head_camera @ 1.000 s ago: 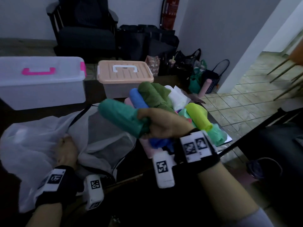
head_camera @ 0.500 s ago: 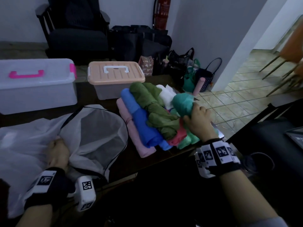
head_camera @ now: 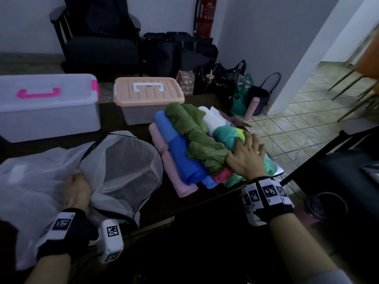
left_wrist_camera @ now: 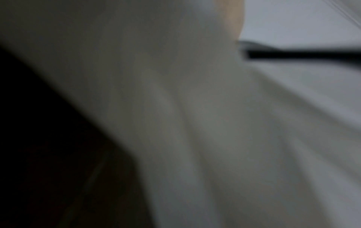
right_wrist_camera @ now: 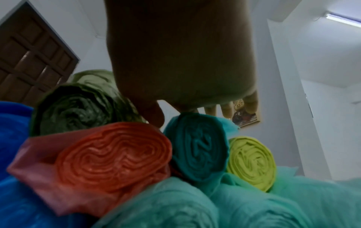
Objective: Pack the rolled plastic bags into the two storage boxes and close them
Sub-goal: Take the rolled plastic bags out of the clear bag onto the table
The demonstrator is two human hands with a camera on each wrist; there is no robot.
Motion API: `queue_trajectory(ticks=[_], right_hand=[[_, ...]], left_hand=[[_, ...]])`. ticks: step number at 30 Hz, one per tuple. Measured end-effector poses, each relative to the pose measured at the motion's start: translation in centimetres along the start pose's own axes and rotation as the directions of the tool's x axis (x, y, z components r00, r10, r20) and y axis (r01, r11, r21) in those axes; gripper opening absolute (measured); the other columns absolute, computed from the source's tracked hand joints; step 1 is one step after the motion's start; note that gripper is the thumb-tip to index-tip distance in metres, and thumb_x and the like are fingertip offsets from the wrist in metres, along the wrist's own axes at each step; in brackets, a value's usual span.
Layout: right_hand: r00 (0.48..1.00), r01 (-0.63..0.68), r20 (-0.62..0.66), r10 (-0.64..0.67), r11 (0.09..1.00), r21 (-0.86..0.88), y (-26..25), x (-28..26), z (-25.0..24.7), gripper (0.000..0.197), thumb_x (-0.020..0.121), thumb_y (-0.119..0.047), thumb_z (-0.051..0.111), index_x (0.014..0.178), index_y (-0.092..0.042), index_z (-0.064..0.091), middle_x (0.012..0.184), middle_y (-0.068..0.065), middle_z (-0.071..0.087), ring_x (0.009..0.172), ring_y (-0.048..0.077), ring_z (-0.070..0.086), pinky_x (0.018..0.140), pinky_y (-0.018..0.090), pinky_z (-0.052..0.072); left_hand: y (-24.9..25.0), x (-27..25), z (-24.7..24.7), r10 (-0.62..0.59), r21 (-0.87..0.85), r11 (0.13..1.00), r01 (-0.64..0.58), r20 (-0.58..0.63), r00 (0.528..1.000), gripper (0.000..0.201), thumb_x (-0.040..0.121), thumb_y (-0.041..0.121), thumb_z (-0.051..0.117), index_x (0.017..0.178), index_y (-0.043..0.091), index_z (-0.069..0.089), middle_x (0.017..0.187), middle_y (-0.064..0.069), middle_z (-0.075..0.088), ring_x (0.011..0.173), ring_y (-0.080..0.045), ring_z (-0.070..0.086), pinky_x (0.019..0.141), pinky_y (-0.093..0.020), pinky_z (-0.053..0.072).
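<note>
— Where are the rolled bags (head_camera: 196, 148)?
— Piled on the table (head_camera: 123, 119), near both lidded boxes. The right hand (head_camera: 246, 156) lies flat on them, fingers spread.
— Any readable labels?
— None. The left hand (head_camera: 77, 189) seems to clutch the white mesh bag (head_camera: 127, 160).

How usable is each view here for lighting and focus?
Head view: dim and underexposed, yet the peach-lidded storage box and right hand read clearly. Left wrist view: fully blurred, only pale white mesh bag fabric. Right wrist view: brighter, the orange rolled plastic bag sharp.
</note>
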State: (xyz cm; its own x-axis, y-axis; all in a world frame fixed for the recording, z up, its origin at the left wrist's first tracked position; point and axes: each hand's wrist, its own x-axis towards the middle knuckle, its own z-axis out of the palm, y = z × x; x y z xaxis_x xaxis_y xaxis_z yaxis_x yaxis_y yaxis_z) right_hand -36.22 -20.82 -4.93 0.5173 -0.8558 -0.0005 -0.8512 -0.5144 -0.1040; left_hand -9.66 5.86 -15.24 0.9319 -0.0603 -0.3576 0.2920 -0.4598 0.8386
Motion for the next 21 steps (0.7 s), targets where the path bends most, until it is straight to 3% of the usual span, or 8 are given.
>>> queue_trajectory(ticks=[2,6,11,14,15,17,19,21], right_hand=[[0.998,-0.013,0.063,0.009,0.998,0.054,0.3,0.1,0.2,0.066,0.087,-0.049,0.025,0.140,-0.011,0.029,0.157,0.012,0.007,0.145,0.030,-0.005,0.114,0.053,-0.004],[0.994,-0.077,0.091,0.062,0.981,0.178,0.5,0.2,0.4,0.058,0.097,-0.043,0.029,0.145,-0.011,0.024,0.158,0.012,0.004,0.145,0.029,-0.007,0.115,0.051,-0.006],[0.976,0.077,-0.218,-0.009,0.950,0.303,-1.8,-0.5,-0.7,0.062,0.097,-0.051,0.028,0.148,-0.017,0.022,0.156,0.013,0.008,0.145,0.029,-0.005,0.115,0.049,-0.002],[0.909,0.283,-0.392,-0.142,0.901,0.329,-5.2,-1.3,-1.2,0.065,0.091,-0.056,0.024,0.143,-0.017,0.033,0.153,0.012,0.019,0.144,0.031,0.005,0.116,0.047,0.005],[0.889,0.342,-0.416,-0.190,0.879,0.331,-6.5,-1.5,-1.2,0.068,0.089,-0.056,0.022,0.141,-0.015,0.036,0.152,0.014,0.022,0.144,0.032,0.008,0.116,0.046,0.006],[0.849,0.452,-0.443,-0.289,0.832,0.323,-9.2,-1.6,-0.8,0.069,0.088,-0.054,0.020,0.138,-0.012,0.040,0.149,0.016,0.028,0.142,0.035,0.016,0.116,0.044,0.008],[0.814,0.532,-0.449,-0.369,0.783,0.321,-11.8,-1.7,-0.1,0.066,0.089,-0.052,0.022,0.137,-0.011,0.042,0.147,0.015,0.033,0.139,0.035,0.022,0.116,0.043,0.010],[0.837,0.537,-0.362,-0.411,0.745,0.395,-14.1,-2.2,0.7,0.066,0.089,-0.053,0.025,0.139,-0.013,0.041,0.149,0.014,0.029,0.141,0.032,0.018,0.115,0.039,0.009]], left_hand=[[0.1,0.1,0.0,0.001,0.004,1.000,-0.001,0.003,1.000,0.059,0.099,0.042,0.017,0.141,0.004,0.036,0.144,-0.019,0.037,0.130,-0.039,0.037,0.110,-0.050,0.027],[0.2,-0.2,0.1,0.027,0.036,0.999,-0.027,0.018,0.999,0.058,0.099,0.041,0.021,0.141,0.004,0.035,0.145,-0.019,0.036,0.131,-0.038,0.036,0.112,-0.048,0.025],[2.8,-1.4,-0.5,0.075,0.143,0.986,-0.082,0.052,0.996,0.051,0.099,0.029,0.032,0.133,-0.008,0.041,0.137,-0.028,0.043,0.123,-0.042,0.042,0.105,-0.048,0.032],[4.7,-4.9,-2.0,0.270,0.379,0.888,-0.260,0.028,0.963,0.071,0.092,0.041,0.049,0.142,-0.002,0.024,0.145,-0.025,0.027,0.129,-0.041,0.032,0.103,-0.052,0.031],[5.1,-6.5,-2.6,0.323,0.465,0.827,-0.316,0.067,0.944,0.082,0.087,0.048,0.054,0.146,0.008,0.015,0.150,-0.018,0.017,0.135,-0.038,0.024,0.105,-0.052,0.028],[5.2,-9.2,-3.5,0.327,0.573,0.693,-0.438,0.292,0.899,0.098,0.076,0.064,0.059,0.149,0.026,0.005,0.155,-0.004,-0.003,0.141,-0.033,0.007,0.111,-0.051,0.020],[3.4,-10.6,-3.7,0.169,0.618,0.592,-0.518,0.533,0.829,0.113,0.063,0.073,0.064,0.146,0.039,-0.005,0.154,0.004,-0.020,0.143,-0.031,-0.010,0.114,-0.051,0.008],[0.9,-10.9,-3.7,0.063,0.651,0.506,-0.566,0.627,0.776,0.125,0.055,0.075,0.067,0.143,0.045,-0.015,0.152,0.006,-0.029,0.142,-0.031,-0.020,0.115,-0.053,0.000]])
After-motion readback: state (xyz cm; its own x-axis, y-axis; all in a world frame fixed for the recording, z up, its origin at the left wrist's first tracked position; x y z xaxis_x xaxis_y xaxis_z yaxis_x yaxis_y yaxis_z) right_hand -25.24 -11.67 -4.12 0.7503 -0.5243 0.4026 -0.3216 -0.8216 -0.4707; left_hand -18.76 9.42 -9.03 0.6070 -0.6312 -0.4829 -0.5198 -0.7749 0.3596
